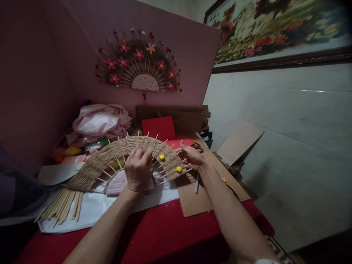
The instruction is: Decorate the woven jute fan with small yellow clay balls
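A half-round fan point(93, 170) of woven tan cord over thin wooden sticks is raised above the table, with a pale spotted centre point(117, 184). Two yellow pieces, one point(162, 157) nearer the middle and one point(179, 169) by the right end, sit on the weave. My left hand point(138, 169) is closed at the inner edge of the band; what its fingertips hold is hidden. At the right end, my right hand point(192, 157) has its thumb up and its fingers behind the fan's edge, supporting it.
Loose sticks point(62, 207) lie at the left on white sheeting point(93, 212). Brown cardboard point(192, 205) and the red tablecloth point(159, 234) are in front. Behind are red card point(158, 127) and pink bundled cloth point(99, 121). A flowered fan point(139, 66) hangs on the pink board.
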### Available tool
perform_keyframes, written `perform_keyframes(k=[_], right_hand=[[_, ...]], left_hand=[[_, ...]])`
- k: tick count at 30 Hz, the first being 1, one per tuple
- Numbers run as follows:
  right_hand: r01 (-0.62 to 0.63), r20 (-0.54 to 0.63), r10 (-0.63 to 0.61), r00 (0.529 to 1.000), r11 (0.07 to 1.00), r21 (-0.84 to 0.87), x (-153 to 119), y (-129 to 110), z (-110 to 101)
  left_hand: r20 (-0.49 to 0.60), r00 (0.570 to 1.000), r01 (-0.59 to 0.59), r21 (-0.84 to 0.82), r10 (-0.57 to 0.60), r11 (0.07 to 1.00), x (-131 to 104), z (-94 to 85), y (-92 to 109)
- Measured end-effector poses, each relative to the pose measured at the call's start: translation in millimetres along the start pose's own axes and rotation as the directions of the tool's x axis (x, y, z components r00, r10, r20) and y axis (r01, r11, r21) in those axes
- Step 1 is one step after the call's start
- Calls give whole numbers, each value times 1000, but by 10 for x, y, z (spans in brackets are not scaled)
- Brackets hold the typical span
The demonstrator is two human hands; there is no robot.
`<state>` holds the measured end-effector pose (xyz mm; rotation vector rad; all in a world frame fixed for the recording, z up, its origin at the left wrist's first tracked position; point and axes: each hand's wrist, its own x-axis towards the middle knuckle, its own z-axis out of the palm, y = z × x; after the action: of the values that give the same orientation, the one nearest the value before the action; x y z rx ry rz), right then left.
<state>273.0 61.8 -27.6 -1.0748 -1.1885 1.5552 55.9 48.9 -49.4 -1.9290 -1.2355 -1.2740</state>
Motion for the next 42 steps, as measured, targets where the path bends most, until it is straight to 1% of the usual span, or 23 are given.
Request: perform_keyframes(k=[3, 5, 6, 7, 8, 9, 10, 11, 12, 13, 14, 15, 17, 18, 19, 22, 24, 29, 32, 34, 39, 42], right_hand=[[71, -84, -84, 993, 986, -151, 44, 82, 54], [99, -106, -137, 985, 949, -300, 77, 141, 96], [102, -113, -160, 981, 909, -405, 89, 165, 119], [106, -122, -198, 973, 844, -525, 93, 183, 144], [110, -135, -257, 957, 754, -648, 90, 194, 172], [112, -151, -342, 928, 640, -760, 78, 200, 203], [107, -159, -447, 880, 512, -852, 59, 200, 234], [98, -151, -557, 816, 391, -915, 34, 197, 262], [94, -124, -652, 748, 288, -953, 6, 192, 286], [113, -68, -713, 698, 203, -973, -20, 186, 302], [168, 20, -734, 679, 128, -977, -43, 181, 309], [252, 130, -722, 680, 63, -966, -60, 176, 307], [425, 340, -649, 681, -29, -905, -77, 170, 282], [477, 407, -620, 671, -60, -877, -79, 169, 264], [501, 442, -610, 658, -84, -861, -78, 167, 247], [506, 462, -633, 620, -127, -853, -77, 164, 219], [511, 484, -623, 614, -154, -846, -81, 166, 221], [481, 532, -527, 662, -245, -842, -93, 179, 254], [465, 543, -509, 668, -285, -839, -98, 176, 270], [473, 545, -518, 659, -278, -836, -97, 175, 271], [499, 501, -598, 625, -188, -846, -68, 205, 245], [497, 505, -594, 626, -195, -845, -61, 222, 244]], left_hand=[[10, 999, 42, -72, -42, 997, 1, -6, -17], [48, 999, 25, -127, -19, 992, 1, -23, -10], [77, 997, 4, -145, 7, 989, 0, -33, -1], [107, 994, -15, -154, 32, 988, -2, -43, 9], [131, 990, -26, -153, 47, 988, -6, -50, 20], [149, 988, -26, -145, 48, 989, -12, -55, 30], [163, 986, -17, -132, 38, 991, -19, -57, 38], [176, 984, -2, -117, 23, 993, -27, -56, 43], [194, 981, 14, -104, 7, 994, -35, -53, 46], [216, 976, 29, -93, -9, 995, -44, -49, 46], [240, 970, 46, -82, -25, 996, -53, -44, 46], [262, 964, 65, -70, -44, 995, -60, -39, 45], [299, 951, 100, -45, -82, 994, -70, -33, 44], [313, 945, 113, -33, -97, 993, -73, -33, 44], [324, 939, 125, -23, -111, 992, -74, -34, 45], [352, 926, 147, -1, -137, 989, -72, -43, 50], [361, 921, 152, 10, -145, 988, -69, -48, 54], [358, 920, 156, 33, -158, 987, -68, -43, 63], [355, 922, 152, 38, -156, 988, -72, -38, 65], [348, 925, 149, 36, -152, 988, -77, -36, 63], [322, 938, 132, 18, -131, 991, -88, -29, 51], [298, 946, 136, 1, -130, 991, -83, -25, 48]])
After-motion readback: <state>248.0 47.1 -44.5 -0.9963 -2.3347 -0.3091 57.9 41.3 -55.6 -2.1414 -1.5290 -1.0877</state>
